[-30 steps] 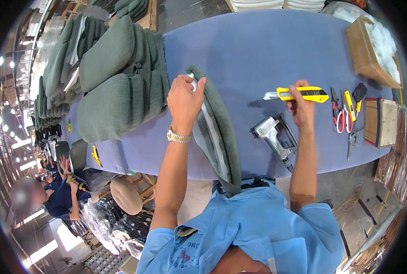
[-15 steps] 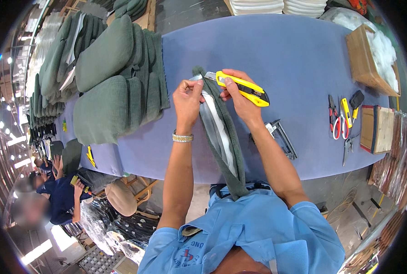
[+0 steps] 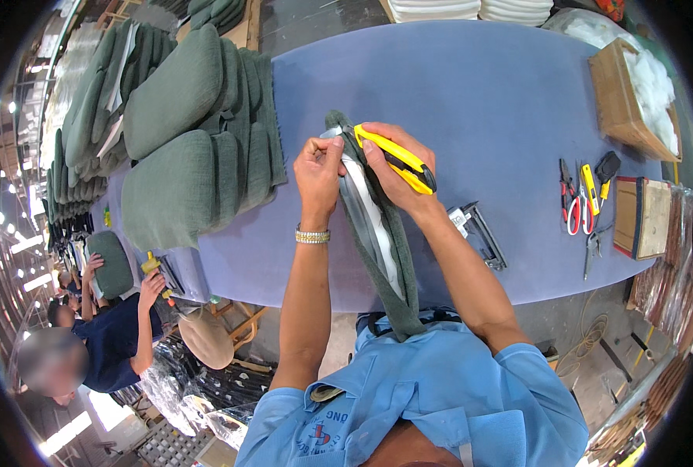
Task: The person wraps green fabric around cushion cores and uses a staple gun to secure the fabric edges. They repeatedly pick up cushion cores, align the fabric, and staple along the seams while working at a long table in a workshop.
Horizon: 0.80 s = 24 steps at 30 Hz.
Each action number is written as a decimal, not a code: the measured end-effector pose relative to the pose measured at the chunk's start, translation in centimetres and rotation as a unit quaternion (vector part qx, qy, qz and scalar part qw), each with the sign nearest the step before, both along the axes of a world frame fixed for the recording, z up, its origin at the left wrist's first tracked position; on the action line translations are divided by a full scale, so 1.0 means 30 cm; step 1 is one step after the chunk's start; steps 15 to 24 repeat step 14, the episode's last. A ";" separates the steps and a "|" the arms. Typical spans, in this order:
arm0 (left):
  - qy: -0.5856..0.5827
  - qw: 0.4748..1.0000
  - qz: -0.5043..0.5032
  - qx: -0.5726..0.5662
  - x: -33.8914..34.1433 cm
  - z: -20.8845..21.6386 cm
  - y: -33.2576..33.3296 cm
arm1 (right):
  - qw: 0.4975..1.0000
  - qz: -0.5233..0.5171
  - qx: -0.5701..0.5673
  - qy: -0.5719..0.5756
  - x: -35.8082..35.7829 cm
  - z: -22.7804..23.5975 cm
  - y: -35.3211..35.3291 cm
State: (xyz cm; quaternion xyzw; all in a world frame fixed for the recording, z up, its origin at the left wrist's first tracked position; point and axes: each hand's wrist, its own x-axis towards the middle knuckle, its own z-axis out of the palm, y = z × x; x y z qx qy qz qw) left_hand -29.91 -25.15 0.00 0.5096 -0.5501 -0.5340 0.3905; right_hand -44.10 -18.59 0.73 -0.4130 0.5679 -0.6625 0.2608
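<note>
A dark green upholstered cushion (image 3: 406, 268) stands on edge between my forearms, its lower end against my shirt. Pale white and grey lining shows along its lengthwise opening. My left hand (image 3: 320, 171) pinches the edge of this cushion near its far end. In my right hand (image 3: 401, 167) is a yellow and black utility knife (image 3: 397, 158), its front end against the green fabric close to my left fingertips. The blade's tip is hidden there. Right of my right forearm, a black and silver staple gun (image 3: 478, 233) lies on the blue-covered table (image 3: 502, 101).
Stacked green cushions (image 3: 179, 101) fill the table's left side. Pliers, red-handled scissors (image 3: 576, 214) and another yellow cutter (image 3: 590, 187) lie at right, near a cardboard box (image 3: 619, 101) of white stuffing. At lower left, a co-worker (image 3: 121, 335) holds a yellow tool and a green pad.
My right hand has moved slightly left with the knife, bringing its front end onto the fabric. My left hand stays nearly still. The co-worker has raised a green pad and the yellow tool.
</note>
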 end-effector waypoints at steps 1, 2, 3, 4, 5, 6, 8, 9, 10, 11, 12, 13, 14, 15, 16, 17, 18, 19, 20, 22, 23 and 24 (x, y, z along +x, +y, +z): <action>0.001 1.000 -0.001 -0.004 -0.001 0.000 0.000 | 1.000 0.001 0.000 -0.001 0.001 0.008 0.000; -0.001 1.000 0.000 -0.003 -0.002 0.002 0.001 | 1.000 0.000 0.001 0.014 0.000 0.014 0.000; -0.003 1.000 0.001 -0.003 -0.004 0.006 0.001 | 1.000 -0.001 0.002 0.029 0.000 0.020 0.001; -0.005 1.000 0.001 -0.003 -0.005 0.007 0.001 | 0.999 -0.003 0.003 0.044 0.000 0.022 0.001; -0.006 1.000 0.001 -0.004 -0.006 0.007 0.001 | 0.999 -0.005 -0.001 0.053 0.001 0.020 -0.001; -0.007 1.000 0.001 -0.005 -0.008 0.007 0.001 | 0.998 -0.006 -0.005 0.062 0.002 0.015 -0.004; -0.004 1.000 0.001 -0.010 -0.003 0.004 0.001 | 0.997 -0.001 -0.008 0.072 0.003 0.015 -0.004; 0.000 1.000 0.001 -0.014 0.000 -0.004 -0.002 | 0.997 0.006 -0.008 0.074 0.000 0.020 -0.003; 0.004 1.000 -0.001 -0.019 0.002 -0.009 -0.003 | 0.997 0.011 -0.009 0.075 -0.004 0.021 -0.001; 0.006 1.000 0.000 -0.015 0.002 -0.008 -0.003 | 0.997 0.017 -0.003 0.074 -0.006 0.021 0.001; 0.007 1.000 0.001 -0.011 0.001 -0.007 -0.002 | 0.997 0.022 0.003 0.074 -0.009 0.021 0.004; 0.009 1.000 0.002 -0.007 0.000 -0.004 -0.001 | 0.997 0.028 0.009 0.073 -0.011 0.020 0.006; 0.008 1.000 0.001 -0.007 0.001 -0.003 -0.001 | 0.997 0.027 0.009 0.073 -0.010 0.020 0.007; 0.008 1.000 0.001 -0.007 0.001 -0.003 -0.001 | 0.997 0.027 0.009 0.073 -0.010 0.020 0.007; 0.008 1.000 0.001 -0.007 0.001 -0.003 -0.001 | 0.997 0.027 0.009 0.073 -0.010 0.020 0.007; 0.008 1.000 0.001 -0.007 0.001 -0.003 -0.001 | 0.997 0.027 0.009 0.073 -0.010 0.020 0.007; 0.008 1.000 0.001 -0.007 0.001 -0.003 -0.001 | 0.997 0.027 0.009 0.073 -0.010 0.020 0.007; 0.008 1.000 0.001 -0.007 0.001 -0.003 -0.001 | 0.997 0.027 0.009 0.073 -0.010 0.020 0.007; 0.008 1.000 0.001 -0.007 0.001 -0.003 -0.001 | 0.997 0.027 0.009 0.073 -0.010 0.020 0.007; 0.008 1.000 0.001 -0.007 0.001 -0.003 -0.001 | 0.997 0.027 0.009 0.073 -0.010 0.020 0.007; 0.008 1.000 0.001 -0.007 0.001 -0.003 -0.001 | 0.997 0.027 0.009 0.073 -0.010 0.020 0.007; 0.008 1.000 0.001 -0.007 0.001 -0.003 -0.001 | 0.997 0.027 0.009 0.073 -0.010 0.020 0.007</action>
